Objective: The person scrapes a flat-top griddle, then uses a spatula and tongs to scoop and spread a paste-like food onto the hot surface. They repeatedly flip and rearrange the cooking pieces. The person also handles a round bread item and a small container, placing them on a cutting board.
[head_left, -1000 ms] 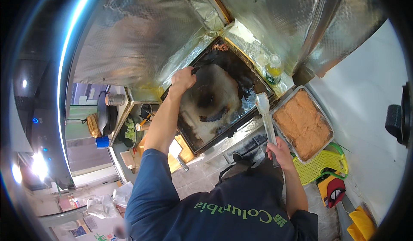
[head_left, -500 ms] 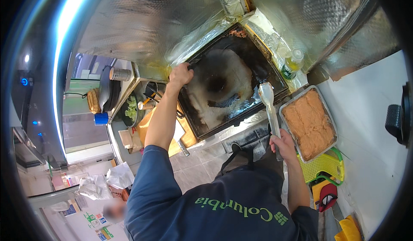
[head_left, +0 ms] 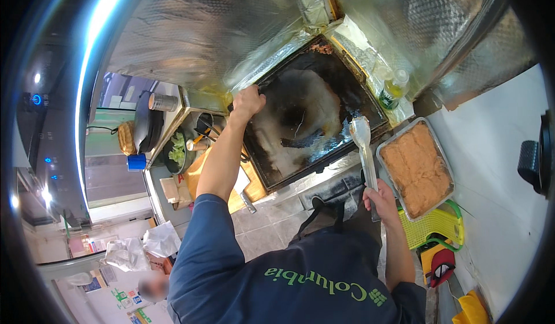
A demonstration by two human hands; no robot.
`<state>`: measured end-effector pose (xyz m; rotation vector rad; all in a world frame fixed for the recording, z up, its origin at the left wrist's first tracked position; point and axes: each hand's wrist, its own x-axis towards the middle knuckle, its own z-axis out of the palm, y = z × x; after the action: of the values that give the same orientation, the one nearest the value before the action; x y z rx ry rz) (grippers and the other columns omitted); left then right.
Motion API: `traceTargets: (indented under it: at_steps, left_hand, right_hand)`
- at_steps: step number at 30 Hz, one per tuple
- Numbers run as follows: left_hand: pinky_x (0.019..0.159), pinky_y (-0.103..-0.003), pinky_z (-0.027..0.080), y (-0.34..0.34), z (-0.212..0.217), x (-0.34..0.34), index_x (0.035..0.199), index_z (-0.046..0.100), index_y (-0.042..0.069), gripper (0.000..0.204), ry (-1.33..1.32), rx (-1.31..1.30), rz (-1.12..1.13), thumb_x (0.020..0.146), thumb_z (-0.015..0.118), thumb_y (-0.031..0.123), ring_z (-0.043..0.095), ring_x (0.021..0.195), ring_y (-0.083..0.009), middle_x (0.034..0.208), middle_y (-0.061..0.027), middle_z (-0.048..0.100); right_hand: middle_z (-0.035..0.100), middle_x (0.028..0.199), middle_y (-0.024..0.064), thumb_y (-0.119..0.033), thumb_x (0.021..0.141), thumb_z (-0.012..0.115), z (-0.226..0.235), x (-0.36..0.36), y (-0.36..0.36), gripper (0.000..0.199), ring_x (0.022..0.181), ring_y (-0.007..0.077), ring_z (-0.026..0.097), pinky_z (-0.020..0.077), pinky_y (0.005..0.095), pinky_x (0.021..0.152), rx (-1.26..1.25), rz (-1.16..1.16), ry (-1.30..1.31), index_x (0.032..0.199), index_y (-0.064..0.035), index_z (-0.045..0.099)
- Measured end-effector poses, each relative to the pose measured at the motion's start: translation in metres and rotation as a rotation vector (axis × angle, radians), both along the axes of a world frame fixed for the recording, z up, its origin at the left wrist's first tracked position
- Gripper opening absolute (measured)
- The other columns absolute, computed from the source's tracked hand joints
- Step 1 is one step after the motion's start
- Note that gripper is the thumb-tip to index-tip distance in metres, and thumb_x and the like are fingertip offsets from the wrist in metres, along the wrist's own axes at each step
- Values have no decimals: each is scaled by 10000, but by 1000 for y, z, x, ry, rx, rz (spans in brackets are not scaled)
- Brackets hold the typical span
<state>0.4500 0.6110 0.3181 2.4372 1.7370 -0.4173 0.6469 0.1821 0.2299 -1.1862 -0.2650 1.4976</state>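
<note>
A dark square griddle (head_left: 295, 139) lies ahead of me, its middle greyish, with glossy patches near the front right. My left hand (head_left: 250, 101) is closed over the griddle's left part; a small dark end pokes out beside the fist, and what it belongs to is hidden. My right hand (head_left: 381, 200) grips metal tongs (head_left: 366, 153) by the lower end, their jaws together and pointing at the griddle's front right corner. Just right of the tongs sits a metal tray (head_left: 400, 201) filled with an orange-brown, paste-like mass (head_left: 417, 168). Brown crumbs (head_left: 321, 47) lie in the griddle's far corner.
Left of the griddle are a wooden board (head_left: 228, 194) with a cleaver (head_left: 244, 192) and a pan of green leaves (head_left: 176, 149). A bottle (head_left: 393, 89) stands at the right rim. Foil-covered walls (head_left: 231, 29) rise behind. A yellow-green basket (head_left: 433, 227) sits below the tray.
My left hand has shifted slightly right and turned, so the dark end now shows on its left side. The right hand and tongs have barely moved.
</note>
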Motion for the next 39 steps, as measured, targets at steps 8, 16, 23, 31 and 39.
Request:
traceTargets:
  at_steps: [8, 16, 23, 31, 39]
  left_hand:
    - [941, -460, 492, -62, 22, -47, 1252, 630, 110, 444, -53, -147, -176, 843, 616, 284, 631, 1055, -387, 1071, -227, 679]
    - [913, -459, 506, 2, -7, 41, 1249, 635, 142, 416, -133, 99, -209, 866, 591, 300, 643, 1038, -370, 1108, -204, 676]
    - [881, -464, 518, -57, -29, 11, 1267, 610, 131, 420, -181, -24, -426, 870, 614, 266, 655, 983, -375, 1045, -206, 687]
    - [751, -467, 517, -149, 7, -114, 1256, 619, 151, 415, -370, 4, -139, 850, 635, 236, 648, 880, -391, 936, -206, 661]
    - [711, -453, 539, -253, 15, -183, 1172, 693, 170, 362, -282, -61, 17, 812, 664, 193, 678, 781, -360, 831, -197, 683]
  right_hand:
    - [592, 744, 61, -159, 926, 604, -13, -6, -15, 212, 558, 114, 552, 438, 245, 485, -52, 3, 8, 1043, -1, 523]
    - [578, 750, 55, -143, 925, 608, -9, 0, 2, 181, 550, 97, 537, 429, 238, 482, -10, 1, 2, 1007, -10, 518]
    - [576, 744, 52, -166, 929, 609, -10, -1, -5, 204, 549, 99, 530, 427, 243, 485, -37, -29, 22, 1030, -9, 525]
    - [568, 709, 30, -315, 970, 593, -12, 2, 39, 299, 541, 98, 537, 411, 242, 475, -57, 101, -451, 986, -21, 546]
    - [639, 725, 117, -402, 831, 692, -10, -4, 66, 509, 723, 340, 657, 502, 451, 651, -235, 253, -1204, 1118, -16, 523]
